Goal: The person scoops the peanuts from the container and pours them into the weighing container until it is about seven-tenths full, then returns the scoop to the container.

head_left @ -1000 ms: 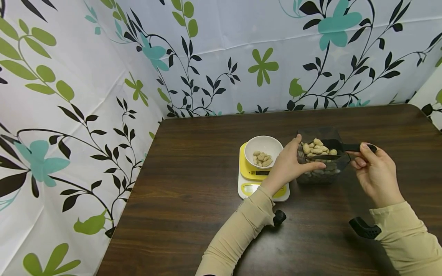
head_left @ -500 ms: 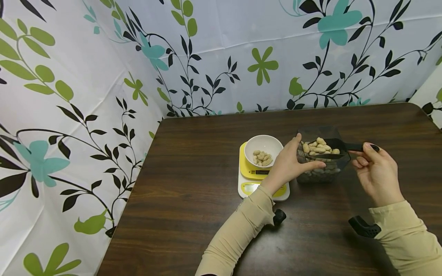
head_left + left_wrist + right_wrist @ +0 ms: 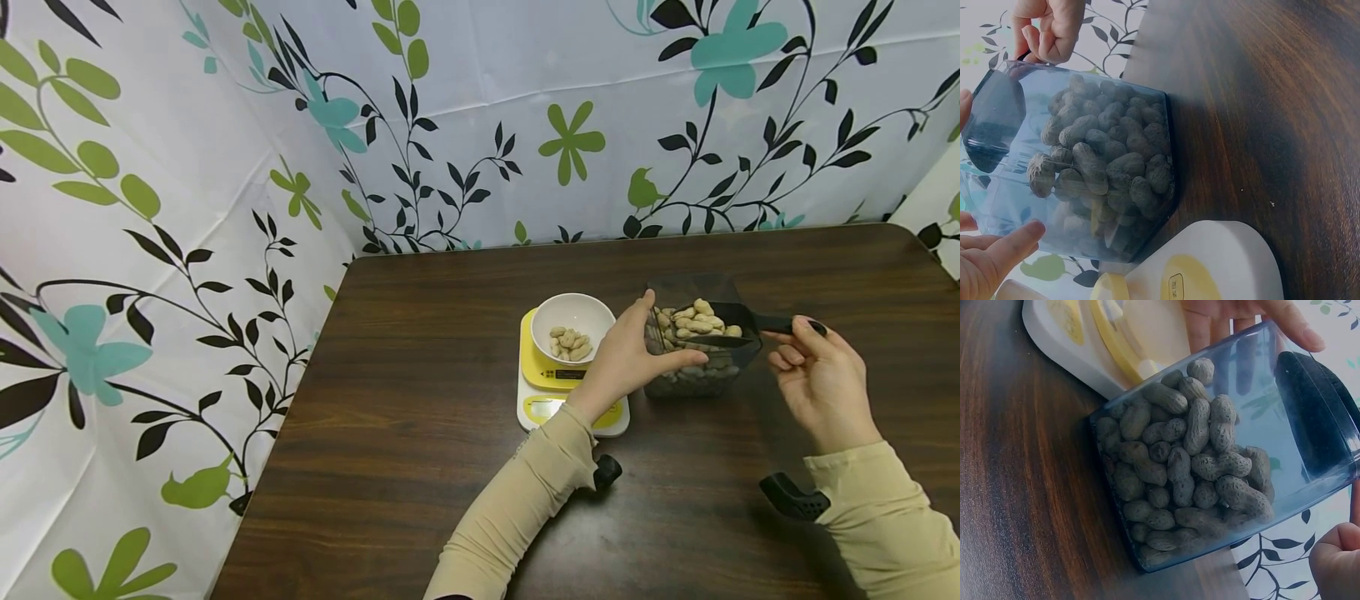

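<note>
Right of frame: your right hand [image 3: 823, 379] pinches the scoop [image 3: 752, 320] between fingers; your left hand [image 3: 626, 354], fingers gripping the tub [image 3: 692, 385], likely steadies it.

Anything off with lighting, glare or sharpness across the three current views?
Head view: evenly bright, soft sheen on the table, the scale's display washed white with no readable digits; left wrist view: dim and tilted, peanuts look muted through the bluish container; right wrist view: also dim and tilted, yet individual shells are distinguishable.
</note>
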Tool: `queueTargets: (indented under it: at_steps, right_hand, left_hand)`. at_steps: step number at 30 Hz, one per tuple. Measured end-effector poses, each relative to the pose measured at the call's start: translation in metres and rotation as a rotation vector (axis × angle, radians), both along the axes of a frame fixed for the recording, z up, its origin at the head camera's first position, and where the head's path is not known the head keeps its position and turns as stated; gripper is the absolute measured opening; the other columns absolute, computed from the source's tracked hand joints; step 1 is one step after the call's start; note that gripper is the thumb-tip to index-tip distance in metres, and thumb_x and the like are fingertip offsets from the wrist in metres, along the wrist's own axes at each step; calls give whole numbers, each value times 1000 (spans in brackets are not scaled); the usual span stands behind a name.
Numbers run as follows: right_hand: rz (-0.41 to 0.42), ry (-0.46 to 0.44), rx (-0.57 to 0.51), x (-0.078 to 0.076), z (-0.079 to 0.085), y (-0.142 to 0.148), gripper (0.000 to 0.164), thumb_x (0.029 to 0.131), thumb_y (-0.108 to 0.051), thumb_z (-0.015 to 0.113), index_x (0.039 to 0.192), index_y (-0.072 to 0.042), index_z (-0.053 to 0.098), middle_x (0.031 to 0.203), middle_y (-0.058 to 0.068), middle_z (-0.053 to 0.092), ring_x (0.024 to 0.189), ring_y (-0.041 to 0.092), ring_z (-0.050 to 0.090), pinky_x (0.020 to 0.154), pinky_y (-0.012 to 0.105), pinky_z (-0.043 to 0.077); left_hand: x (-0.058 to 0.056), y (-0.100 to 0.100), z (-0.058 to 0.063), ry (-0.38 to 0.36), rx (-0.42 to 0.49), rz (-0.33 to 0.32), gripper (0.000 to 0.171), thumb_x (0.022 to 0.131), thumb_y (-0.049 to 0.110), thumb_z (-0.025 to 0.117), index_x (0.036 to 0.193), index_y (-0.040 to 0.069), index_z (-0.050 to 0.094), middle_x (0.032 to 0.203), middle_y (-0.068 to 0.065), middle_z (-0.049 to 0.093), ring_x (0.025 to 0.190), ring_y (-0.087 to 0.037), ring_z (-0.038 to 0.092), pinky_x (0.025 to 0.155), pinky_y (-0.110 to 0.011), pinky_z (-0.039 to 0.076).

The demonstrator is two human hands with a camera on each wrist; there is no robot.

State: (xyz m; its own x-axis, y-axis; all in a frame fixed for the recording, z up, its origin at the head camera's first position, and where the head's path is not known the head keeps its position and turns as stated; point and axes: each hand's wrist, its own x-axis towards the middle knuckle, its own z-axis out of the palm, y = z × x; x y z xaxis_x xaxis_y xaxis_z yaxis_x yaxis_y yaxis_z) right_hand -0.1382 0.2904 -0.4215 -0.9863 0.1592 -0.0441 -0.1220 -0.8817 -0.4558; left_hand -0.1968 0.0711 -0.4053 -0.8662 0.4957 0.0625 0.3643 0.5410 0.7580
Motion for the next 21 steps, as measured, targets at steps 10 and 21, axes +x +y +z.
queueTargets:
  at_steps: [10,21]
  right_hand:
    - [7,26,5,0,3,-3,13,97,-2,42,88,3,50,66,12,51,56,18,25,56,28,22]
    - [-7,40,55,1,20,-10,11,97,-3,44,91,3,51,72,17,61,55,18,36,56,28,31]
  left_hand:
    - [3,-2,-1,10,24,3,93,79,57,65,150,24,16,154,6,25,141,-10,29,110,-31,35]
    - [3,-6,9,49,20,27,92,79,60,63,150,28,14,155,5,21,143,-10,23,112,-35,33]
